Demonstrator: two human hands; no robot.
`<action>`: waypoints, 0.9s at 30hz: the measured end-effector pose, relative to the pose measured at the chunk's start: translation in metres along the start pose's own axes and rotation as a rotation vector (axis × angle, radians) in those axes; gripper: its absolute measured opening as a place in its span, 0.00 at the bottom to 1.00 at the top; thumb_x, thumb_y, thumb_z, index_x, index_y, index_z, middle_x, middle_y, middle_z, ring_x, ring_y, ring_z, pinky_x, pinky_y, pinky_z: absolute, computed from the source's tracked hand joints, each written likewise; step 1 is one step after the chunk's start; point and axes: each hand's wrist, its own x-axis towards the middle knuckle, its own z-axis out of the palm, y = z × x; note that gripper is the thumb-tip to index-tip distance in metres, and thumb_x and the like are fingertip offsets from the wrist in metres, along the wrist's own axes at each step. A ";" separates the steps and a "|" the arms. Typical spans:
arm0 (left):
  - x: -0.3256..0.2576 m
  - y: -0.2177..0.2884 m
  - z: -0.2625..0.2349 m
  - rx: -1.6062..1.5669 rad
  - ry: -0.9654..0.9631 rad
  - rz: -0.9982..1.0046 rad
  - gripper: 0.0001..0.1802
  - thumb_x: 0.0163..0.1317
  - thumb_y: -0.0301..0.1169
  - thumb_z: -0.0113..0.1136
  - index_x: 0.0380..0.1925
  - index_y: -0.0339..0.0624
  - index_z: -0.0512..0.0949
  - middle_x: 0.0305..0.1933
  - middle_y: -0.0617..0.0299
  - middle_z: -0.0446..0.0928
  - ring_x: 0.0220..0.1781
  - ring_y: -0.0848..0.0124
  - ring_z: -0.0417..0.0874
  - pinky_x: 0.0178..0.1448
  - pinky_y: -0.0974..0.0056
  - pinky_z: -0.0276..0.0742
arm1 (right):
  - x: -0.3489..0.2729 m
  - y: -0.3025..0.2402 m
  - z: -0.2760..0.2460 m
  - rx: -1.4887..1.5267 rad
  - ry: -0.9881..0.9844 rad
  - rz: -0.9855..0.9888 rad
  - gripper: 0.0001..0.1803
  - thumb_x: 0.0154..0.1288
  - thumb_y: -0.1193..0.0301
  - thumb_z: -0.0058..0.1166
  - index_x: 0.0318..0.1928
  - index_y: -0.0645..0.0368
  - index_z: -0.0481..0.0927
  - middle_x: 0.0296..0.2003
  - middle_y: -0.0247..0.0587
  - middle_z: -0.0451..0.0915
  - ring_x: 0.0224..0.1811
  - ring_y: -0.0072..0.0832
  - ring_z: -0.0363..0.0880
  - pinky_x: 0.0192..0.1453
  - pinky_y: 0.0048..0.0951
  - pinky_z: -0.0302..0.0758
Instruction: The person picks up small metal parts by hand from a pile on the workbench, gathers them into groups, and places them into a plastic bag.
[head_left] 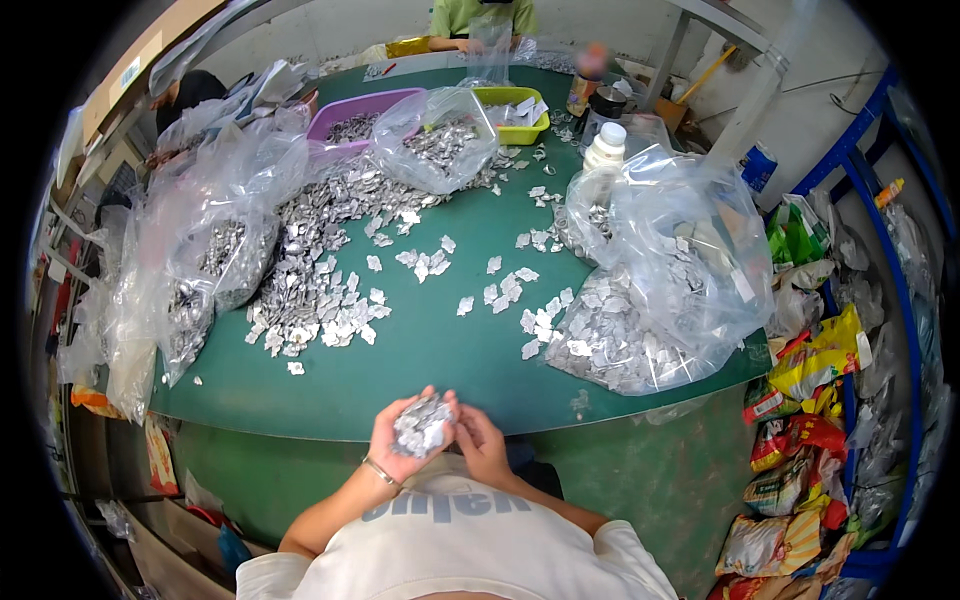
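A green table fills the room before me, strewn with silvery pieces and clear plastic bags. Snack packets crowd the blue rack on the right. My left hand cups a stack of silver pieces at the table's near edge; my right hand pinches its side.

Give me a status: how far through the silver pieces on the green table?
Looks done: clear bags at the table's sides already hold many silver pieces. In hand: the left hand cups a bunch of silver pieces and the right hand touches it. Left: a big loose pile and scattered pieces still lie on the green table. Whether bagged pieces are finished cannot be told.
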 end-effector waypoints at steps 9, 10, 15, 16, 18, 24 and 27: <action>0.124 -0.128 0.161 0.336 -0.182 -0.274 0.16 0.65 0.31 0.50 0.51 0.36 0.71 0.54 0.47 0.71 0.55 0.56 0.75 0.54 0.50 0.76 | 0.007 -0.027 -0.026 0.152 0.402 -0.159 0.28 0.68 0.84 0.42 0.65 0.63 0.52 0.54 0.45 0.65 0.50 0.28 0.72 0.56 0.30 0.71; 0.137 -0.151 0.182 0.346 -0.227 -0.233 0.16 0.65 0.31 0.49 0.51 0.37 0.71 0.53 0.47 0.72 0.55 0.56 0.75 0.55 0.49 0.75 | 0.007 -0.025 -0.030 0.142 0.394 -0.162 0.28 0.68 0.84 0.42 0.65 0.63 0.52 0.52 0.45 0.66 0.48 0.28 0.72 0.55 0.30 0.71; 0.211 -0.204 0.250 0.529 -0.221 0.137 0.20 0.67 0.40 0.41 0.51 0.39 0.70 0.55 0.48 0.71 0.51 0.53 0.76 0.57 0.46 0.70 | 0.004 -0.019 -0.038 0.131 0.350 -0.132 0.27 0.67 0.83 0.43 0.65 0.65 0.52 0.47 0.45 0.67 0.41 0.26 0.74 0.51 0.28 0.72; 0.231 -0.203 0.243 0.647 -0.237 0.131 0.21 0.67 0.39 0.40 0.54 0.39 0.68 0.58 0.47 0.70 0.54 0.53 0.74 0.60 0.47 0.68 | 0.003 -0.022 -0.040 0.103 0.379 -0.165 0.26 0.69 0.76 0.46 0.64 0.65 0.54 0.46 0.46 0.70 0.40 0.28 0.75 0.49 0.27 0.73; 0.240 -0.194 0.235 0.858 -0.247 0.189 0.23 0.68 0.38 0.39 0.59 0.38 0.66 0.62 0.48 0.68 0.60 0.54 0.72 0.64 0.49 0.64 | 0.002 -0.021 -0.044 0.098 0.376 -0.133 0.25 0.69 0.76 0.47 0.63 0.65 0.56 0.45 0.45 0.70 0.41 0.28 0.75 0.49 0.27 0.73; 0.135 -0.145 0.193 1.100 -0.624 0.235 0.22 0.69 0.30 0.41 0.61 0.34 0.66 0.67 0.50 0.65 0.69 0.59 0.65 0.71 0.55 0.59 | 0.010 -0.017 -0.050 0.115 0.341 -0.074 0.23 0.67 0.83 0.43 0.61 0.66 0.59 0.44 0.43 0.71 0.42 0.26 0.74 0.50 0.27 0.73; 0.124 -0.092 0.165 1.298 -0.609 0.381 0.19 0.67 0.26 0.45 0.56 0.34 0.72 0.63 0.52 0.69 0.65 0.62 0.70 0.68 0.59 0.65 | 0.020 -0.027 -0.045 0.033 0.322 -0.102 0.21 0.67 0.83 0.44 0.60 0.67 0.61 0.45 0.43 0.72 0.43 0.26 0.74 0.50 0.26 0.72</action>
